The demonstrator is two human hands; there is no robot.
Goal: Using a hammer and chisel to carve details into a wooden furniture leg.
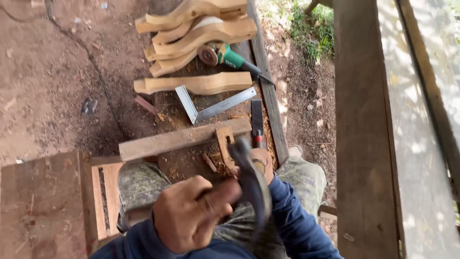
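hammer (249, 180): blurred dark head, gripped in the nearer hand (191, 213), just over the small wood piece (224, 144)
other hand (261, 160): wrapped on a red-handled chisel (257, 125) beside that piece
plank (184, 139): lies crosswise on the counter (268, 100), touching the small piece
steel square (211, 106): just behind the plank
curved legs (196, 29): stacked at the far end, green grinder (230, 56) resting against them
post (364, 129): thick, blocks the right side
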